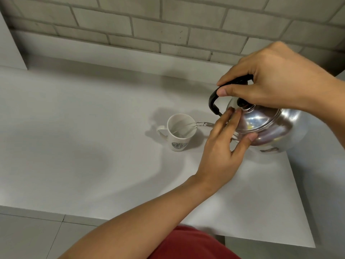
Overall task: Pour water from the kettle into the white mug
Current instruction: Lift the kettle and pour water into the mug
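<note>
Backdrop: grey brick wall (168,25) runs along the far edge of a pale white surface (84,113); grey floor tiles (28,238) show at the lower left.
Head view, mug: white ceramic mug with a round dark logo (180,132) stands upright on the surface, left of the kettle, its handle pointing left; some water lies inside it.
Head view, kettle: shiny round stainless-steel kettle with a domed lid (265,126) is held above the surface at the right, tilted toward the mug, clear of the mug itself.
Head view, handle: black curved kettle handle (214,101) arches over the lid, with a black lid knob (242,103) just under it.
Head view, water: thin clear stream of water (194,125) runs from the spout side, which the left fingers hide, over the rim and into the mug.
Right hand: the right hand (270,81) is closed around the top of the black handle, thumb across the front, carrying the kettle.
Left hand: the left hand (222,146) is spread, not gripping; its fingertips (237,113) press on the lid's edge and the thumb rests against the kettle's body below.
Person: red garment (192,243) shows at the bottom edge, between bare forearms.
</note>
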The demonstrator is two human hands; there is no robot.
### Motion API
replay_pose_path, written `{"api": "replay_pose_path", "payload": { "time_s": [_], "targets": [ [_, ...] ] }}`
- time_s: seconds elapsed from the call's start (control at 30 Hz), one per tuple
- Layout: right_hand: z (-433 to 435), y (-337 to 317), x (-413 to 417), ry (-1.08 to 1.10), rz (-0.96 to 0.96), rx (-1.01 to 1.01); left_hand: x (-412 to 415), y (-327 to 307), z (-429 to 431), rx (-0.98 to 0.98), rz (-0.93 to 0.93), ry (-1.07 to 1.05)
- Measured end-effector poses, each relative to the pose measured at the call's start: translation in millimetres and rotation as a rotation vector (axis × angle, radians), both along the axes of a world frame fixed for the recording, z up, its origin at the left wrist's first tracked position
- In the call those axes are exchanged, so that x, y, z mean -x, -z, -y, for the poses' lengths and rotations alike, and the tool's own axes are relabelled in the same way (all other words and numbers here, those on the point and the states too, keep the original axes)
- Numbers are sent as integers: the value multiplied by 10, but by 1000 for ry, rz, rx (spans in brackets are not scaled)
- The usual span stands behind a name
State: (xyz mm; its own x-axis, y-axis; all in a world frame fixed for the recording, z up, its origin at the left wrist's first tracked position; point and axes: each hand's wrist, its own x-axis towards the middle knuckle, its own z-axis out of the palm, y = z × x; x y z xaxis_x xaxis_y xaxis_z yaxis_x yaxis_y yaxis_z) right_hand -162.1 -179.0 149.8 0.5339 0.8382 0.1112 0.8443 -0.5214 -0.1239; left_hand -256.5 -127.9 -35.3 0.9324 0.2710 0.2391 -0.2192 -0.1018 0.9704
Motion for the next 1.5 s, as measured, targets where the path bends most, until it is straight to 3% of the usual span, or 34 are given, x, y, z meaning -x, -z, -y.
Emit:
{"api": "replay_pose_path", "payload": {
  "time_s": [1.5],
  "targets": [
    [-174, -183, 91, 12, 34, 143, -10, -136, 121, 136, 53, -54]
  ]
}}
